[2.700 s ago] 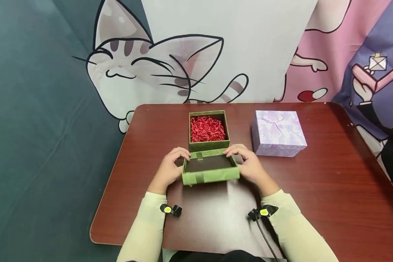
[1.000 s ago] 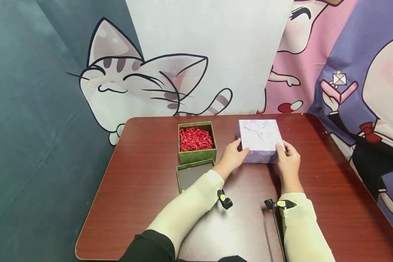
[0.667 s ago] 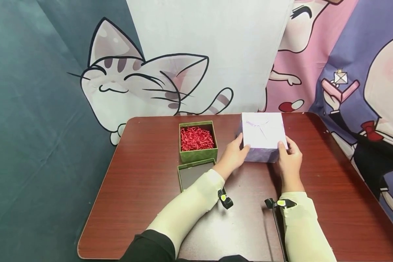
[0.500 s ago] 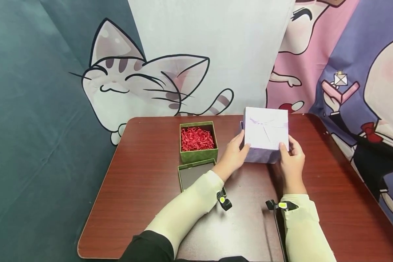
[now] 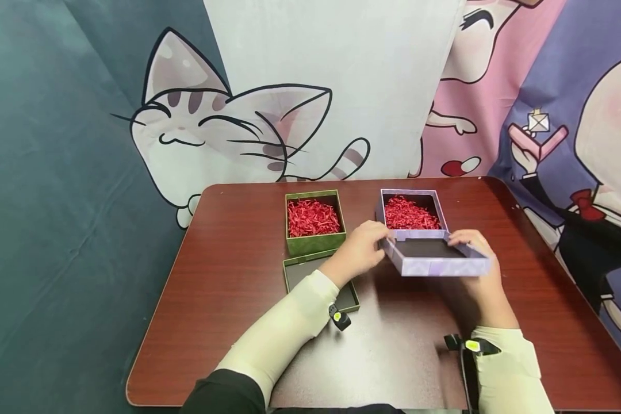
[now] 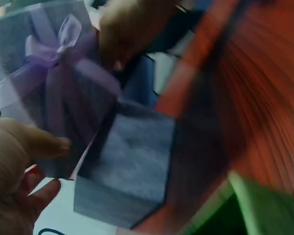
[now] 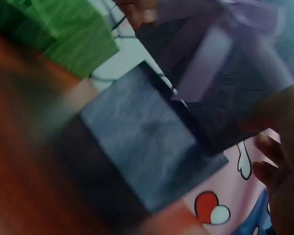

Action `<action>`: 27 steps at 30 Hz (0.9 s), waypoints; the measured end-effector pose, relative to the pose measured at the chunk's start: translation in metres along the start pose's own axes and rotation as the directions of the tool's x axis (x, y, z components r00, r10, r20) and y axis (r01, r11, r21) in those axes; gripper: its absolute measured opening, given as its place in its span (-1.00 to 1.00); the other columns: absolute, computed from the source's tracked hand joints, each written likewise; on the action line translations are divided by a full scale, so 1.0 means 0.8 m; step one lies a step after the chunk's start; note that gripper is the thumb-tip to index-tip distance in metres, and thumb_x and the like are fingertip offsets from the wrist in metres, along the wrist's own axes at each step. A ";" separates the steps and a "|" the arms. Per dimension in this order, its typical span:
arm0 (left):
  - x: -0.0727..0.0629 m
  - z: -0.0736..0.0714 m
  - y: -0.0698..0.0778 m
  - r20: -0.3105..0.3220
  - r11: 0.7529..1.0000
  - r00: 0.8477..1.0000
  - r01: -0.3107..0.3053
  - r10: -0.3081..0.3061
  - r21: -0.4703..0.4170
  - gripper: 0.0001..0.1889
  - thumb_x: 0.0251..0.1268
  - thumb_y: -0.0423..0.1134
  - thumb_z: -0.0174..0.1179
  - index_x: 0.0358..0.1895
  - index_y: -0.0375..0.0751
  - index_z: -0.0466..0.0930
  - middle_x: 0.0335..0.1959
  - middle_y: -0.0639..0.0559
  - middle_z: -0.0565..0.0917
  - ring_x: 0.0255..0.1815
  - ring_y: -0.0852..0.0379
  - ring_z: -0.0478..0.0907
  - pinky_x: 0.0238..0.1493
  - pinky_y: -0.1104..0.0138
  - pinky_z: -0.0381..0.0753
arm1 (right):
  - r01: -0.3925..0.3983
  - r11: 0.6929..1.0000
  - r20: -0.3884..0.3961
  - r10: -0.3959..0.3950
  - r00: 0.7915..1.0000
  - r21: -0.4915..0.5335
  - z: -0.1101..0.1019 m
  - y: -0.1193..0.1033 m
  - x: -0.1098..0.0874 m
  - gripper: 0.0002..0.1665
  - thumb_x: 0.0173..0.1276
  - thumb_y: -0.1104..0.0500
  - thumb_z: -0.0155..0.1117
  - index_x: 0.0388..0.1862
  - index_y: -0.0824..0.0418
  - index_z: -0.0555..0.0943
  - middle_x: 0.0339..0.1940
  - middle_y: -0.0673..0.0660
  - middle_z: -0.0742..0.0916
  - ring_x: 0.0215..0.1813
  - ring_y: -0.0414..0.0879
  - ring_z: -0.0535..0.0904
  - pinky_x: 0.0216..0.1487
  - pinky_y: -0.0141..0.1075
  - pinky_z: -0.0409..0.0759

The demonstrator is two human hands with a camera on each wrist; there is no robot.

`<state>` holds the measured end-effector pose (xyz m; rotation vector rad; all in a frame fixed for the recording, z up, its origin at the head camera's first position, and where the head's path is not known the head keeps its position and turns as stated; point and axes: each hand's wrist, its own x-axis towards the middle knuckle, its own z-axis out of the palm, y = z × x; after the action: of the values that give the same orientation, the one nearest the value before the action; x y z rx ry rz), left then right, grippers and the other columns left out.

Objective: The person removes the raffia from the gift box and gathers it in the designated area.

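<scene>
While the left grip and right grip hold its sides, the lilac lid hangs between them.

Cartoon-cat backdrop behind a reddish-brown table

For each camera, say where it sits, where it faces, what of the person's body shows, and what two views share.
Head: worn on the head, facing forward and down at the reddish-brown wooden table; cream-sleeved forearms, left hand and right hand show.
Left wrist: worn on that wrist, facing the square lilac cardboard lid with its purple ribbon bow; parts of both hands show.
Right wrist: on that wrist, facing the same lid; parts of both hands show.
Both wrist views share the bow.
</scene>
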<state>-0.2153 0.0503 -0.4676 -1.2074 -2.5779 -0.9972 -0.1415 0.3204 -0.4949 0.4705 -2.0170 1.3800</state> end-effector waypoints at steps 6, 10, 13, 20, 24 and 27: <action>-0.019 0.017 -0.004 0.319 0.931 0.948 -0.116 -0.001 0.346 -0.87 0.16 -0.16 0.50 -0.31 0.27 0.81 0.02 0.24 0.65 0.03 0.14 0.45 -0.04 0.32 0.49 | 0.116 0.968 0.325 -0.038 0.945 -0.223 -0.022 0.025 -0.044 -0.69 -0.06 0.40 0.48 -0.30 0.24 0.61 0.06 0.37 0.68 0.17 -0.02 0.55 0.33 -0.56 0.30; -0.028 0.024 -0.001 0.422 0.906 0.906 -0.137 -0.049 0.400 -0.81 0.22 -0.20 0.42 -0.34 0.34 0.81 -0.09 0.31 0.67 -0.09 0.19 0.47 -0.21 0.33 0.47 | 0.177 0.936 0.440 -0.027 0.898 -0.304 -0.026 0.028 -0.064 -0.61 -0.13 0.32 0.58 -0.29 0.18 0.61 0.15 0.34 0.67 0.15 0.13 0.55 0.35 -0.62 0.21; -0.030 0.017 0.001 0.443 0.927 0.895 -0.116 -0.058 0.356 -0.76 0.26 -0.22 0.39 -0.13 0.32 0.83 0.08 0.27 0.70 0.04 0.17 0.54 -0.04 0.29 0.54 | 0.238 0.906 0.451 -0.059 0.890 -0.351 -0.027 0.026 -0.066 -0.58 -0.15 0.55 0.43 -0.29 0.23 0.66 0.15 0.36 0.68 0.11 0.24 0.57 0.38 -0.65 0.16; -0.068 -0.068 -0.013 0.139 0.993 0.989 0.036 -0.052 0.112 -0.63 0.37 -0.12 0.37 0.22 0.04 0.72 0.47 -0.02 0.49 0.49 -0.04 0.36 0.54 0.07 0.27 | 0.280 0.865 0.390 -0.108 0.914 -0.417 -0.031 0.002 -0.024 -0.44 -0.11 0.64 0.23 -0.07 0.35 0.71 0.13 0.35 0.68 0.12 0.32 0.57 0.44 -0.61 0.10; -0.119 -0.117 -0.064 -0.218 0.977 0.953 0.213 -0.212 -0.020 -0.62 0.32 -0.12 0.40 0.18 -0.04 0.73 0.54 -0.05 0.39 0.56 -0.16 0.22 0.54 -0.10 0.21 | 0.286 0.895 0.429 -0.122 0.895 -0.343 0.004 -0.024 0.040 -0.58 0.15 0.45 0.35 0.04 0.32 0.71 0.16 0.32 0.68 0.19 0.23 0.57 0.42 -0.54 0.23; -0.153 -0.125 -0.110 -0.289 0.932 0.886 0.340 -0.362 -0.124 -0.60 0.35 -0.09 0.39 0.22 -0.03 0.72 0.61 -0.04 0.28 0.59 -0.24 0.16 0.51 -0.22 0.21 | 0.273 0.912 0.544 -0.068 0.836 -0.306 0.057 -0.043 0.091 -0.48 0.25 0.32 0.46 0.22 0.24 0.66 0.25 0.27 0.64 0.30 0.17 0.52 0.45 -0.26 0.38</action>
<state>-0.2123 -0.1301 -0.4810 -0.5383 -2.5682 -1.2381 -0.1874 0.2695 -0.4330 0.9064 -2.5261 0.7676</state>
